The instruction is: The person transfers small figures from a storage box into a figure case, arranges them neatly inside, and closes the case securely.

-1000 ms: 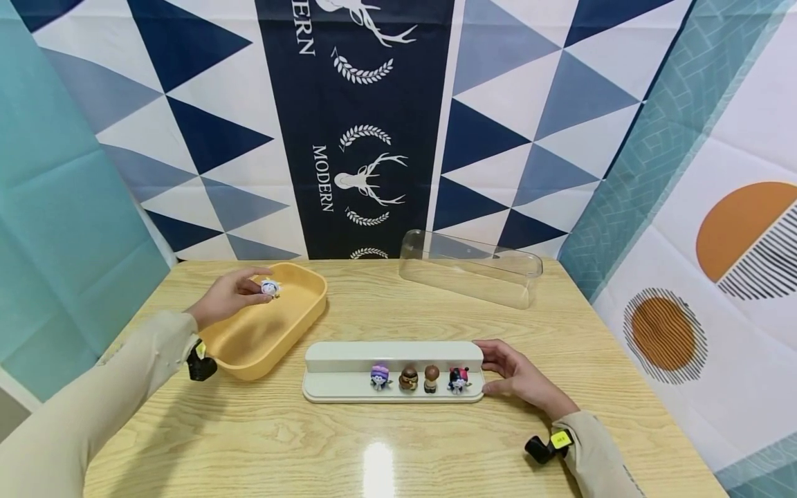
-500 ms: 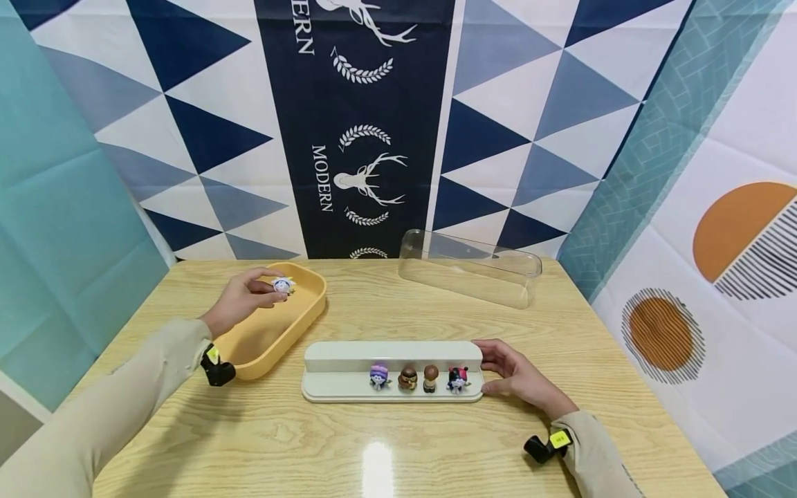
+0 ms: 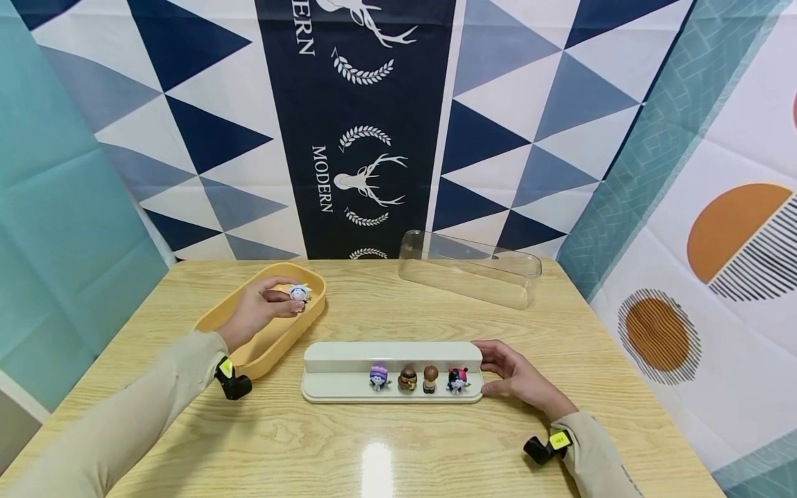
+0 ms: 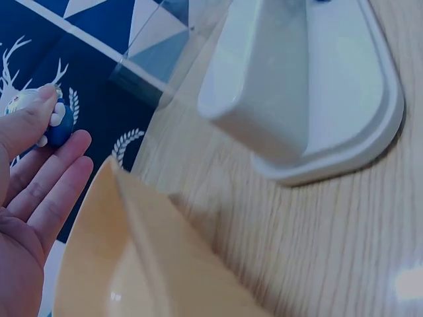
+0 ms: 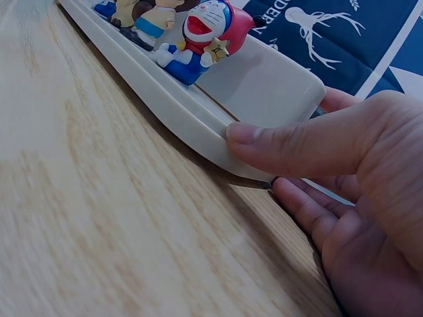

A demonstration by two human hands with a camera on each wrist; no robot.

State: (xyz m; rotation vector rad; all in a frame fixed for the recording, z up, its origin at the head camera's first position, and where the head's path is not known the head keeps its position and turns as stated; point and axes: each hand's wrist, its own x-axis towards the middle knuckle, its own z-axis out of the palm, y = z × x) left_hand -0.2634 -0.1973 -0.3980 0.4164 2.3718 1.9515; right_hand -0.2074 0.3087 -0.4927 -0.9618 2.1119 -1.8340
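Note:
My left hand (image 3: 258,311) pinches a small white-and-blue figurine (image 3: 299,293) between thumb and fingers, above the right side of the yellow tray (image 3: 292,346). In the left wrist view the figurine (image 4: 61,124) shows mostly its blue back. My right hand (image 3: 519,377) holds the right end of the white display stand (image 3: 336,386), its thumb on the front rim. On the stand's ledge are a purple-hatted figurine (image 3: 378,377), two brown-headed figurines and a red-and-black-hooded cat figurine (image 3: 457,380). The right wrist view shows that hooded cat figurine (image 5: 210,39) sitting close to my thumb.
A clear plastic cover (image 3: 467,277) lies toward the back right of the wooden table (image 3: 299,443). Patterned cloth (image 3: 367,138) hangs behind the table's back edge. The stand's left end lies to the right of the yellow tray.
My left hand has moved right across the yellow tray, carrying the white-and-blue figurine. My right hand and the stand have stayed in place.

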